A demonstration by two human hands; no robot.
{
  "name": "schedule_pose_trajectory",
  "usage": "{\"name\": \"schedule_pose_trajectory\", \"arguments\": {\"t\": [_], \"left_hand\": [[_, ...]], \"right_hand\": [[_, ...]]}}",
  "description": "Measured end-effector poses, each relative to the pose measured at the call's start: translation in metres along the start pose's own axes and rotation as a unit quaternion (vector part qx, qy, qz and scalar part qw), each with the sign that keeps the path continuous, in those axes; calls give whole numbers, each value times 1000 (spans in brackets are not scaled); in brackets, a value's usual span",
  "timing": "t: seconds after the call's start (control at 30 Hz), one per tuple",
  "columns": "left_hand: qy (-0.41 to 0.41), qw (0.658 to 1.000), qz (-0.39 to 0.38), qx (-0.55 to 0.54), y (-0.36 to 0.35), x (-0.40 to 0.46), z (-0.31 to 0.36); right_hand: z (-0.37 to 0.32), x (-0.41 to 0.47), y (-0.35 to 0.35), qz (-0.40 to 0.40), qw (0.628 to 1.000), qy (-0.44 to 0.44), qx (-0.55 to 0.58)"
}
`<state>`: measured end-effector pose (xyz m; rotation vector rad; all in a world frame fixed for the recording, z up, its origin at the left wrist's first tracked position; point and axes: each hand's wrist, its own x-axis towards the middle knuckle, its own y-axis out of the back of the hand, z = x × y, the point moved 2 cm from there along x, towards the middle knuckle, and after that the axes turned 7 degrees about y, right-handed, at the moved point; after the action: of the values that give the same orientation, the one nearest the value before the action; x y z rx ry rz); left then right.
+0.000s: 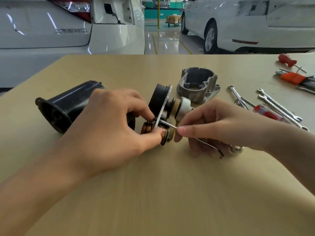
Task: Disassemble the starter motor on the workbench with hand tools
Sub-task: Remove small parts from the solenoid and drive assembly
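the starter motor's inner assembly [166, 114] is lying on its side at the centre of the workbench [153, 193], already out of its shells: the black cylindrical motor housing [68, 106] is seen at 9 o'clock of it, and the grey cast nose housing [198, 86] at 1 o'clock, set apart. the assembly is steadied by the left hand [109, 132], whose thumb and forefinger are curled round the copper-coloured end [150, 131] beside the thin metal plate [163, 108]. a slim metal rod [196, 137], seemingly a through bolt or hex key, is pinched between thumb and forefinger of the right hand [216, 126]; its tip is seated at the plate, its far end bent near 5 o'clock under the palm.

the step in hand is judged to be the freeing of a fastener or pin at the plate, with the disassembly well advanced. the next move would call for the rod to be kept in line with its hole while it is turned or drawn toward 4 o'clock, and for the assembly to be held firmly so that it is not rolled.

3 combination wrenches [279, 108], 2 red-handled screwdrivers [265, 113] and a hex key set [296, 79] are laid out at 2 to 3 o'clock.
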<state>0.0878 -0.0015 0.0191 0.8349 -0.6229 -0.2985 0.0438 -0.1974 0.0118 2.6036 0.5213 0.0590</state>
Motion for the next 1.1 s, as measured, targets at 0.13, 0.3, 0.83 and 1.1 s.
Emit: {"name": "schedule_pose_trajectory", "arguments": {"t": [0.13,0.3,0.83,1.1], "left_hand": [[0,1000,1,-1,0,0,-1],[-13,1000,0,-1,1,0,-1],[2,1000,-7,0,3,1,-1],[31,999,5,-9,3,3,-2]], "right_hand": [[0,0,-1,8,1000,5,-2],[-1,1,-3,24,999,20,-7],[-8,-5,7,-12,998,-48,-32],[-10,-4,1,4,998,-63,5]]}}
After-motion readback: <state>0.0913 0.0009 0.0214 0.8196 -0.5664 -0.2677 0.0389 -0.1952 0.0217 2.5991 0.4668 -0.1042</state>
